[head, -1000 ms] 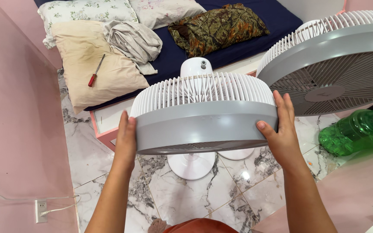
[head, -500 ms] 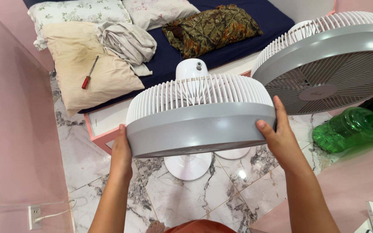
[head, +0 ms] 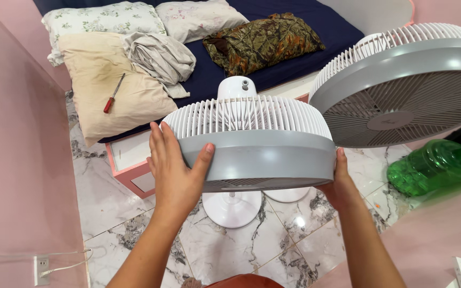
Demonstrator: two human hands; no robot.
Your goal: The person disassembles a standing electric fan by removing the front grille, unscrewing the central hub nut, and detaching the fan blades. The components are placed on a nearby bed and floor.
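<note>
Closest in, two bare forearms reach up from the bottom of the view. The left hand (head: 174, 170) is spread wide against the left side of the fan head (head: 254, 141), palm flat on the grey rim and the thumb hooked over the front of it. The right hand (head: 342, 184) cups the rim on the opposite side from underneath; its fingers are mostly hidden behind the rim, so I would only say it seems to be gripping there. Between the two hands the fan head sits tilted face down, white ribbed cage on top, with the white motor housing (head: 237, 86) poking up behind it.

Below it, on the marbled floor (head: 273, 245), stands the fan's round white base (head: 232, 209), with a second round base (head: 287, 194) just beside it. To the right, a second fan (head: 401, 85) of the same grey and white make leans in from the edge, and a green plastic bottle (head: 436, 166) lies on its side near it. Low on the pink wall at left is a wall socket (head: 41, 263) with a cable.

Farther back lies the bed (head: 289, 64) with its dark blue sheet, pillows and crumpled cloth. A red-handled screwdriver (head: 113, 94) rests on the beige pillow (head: 110, 85).
</note>
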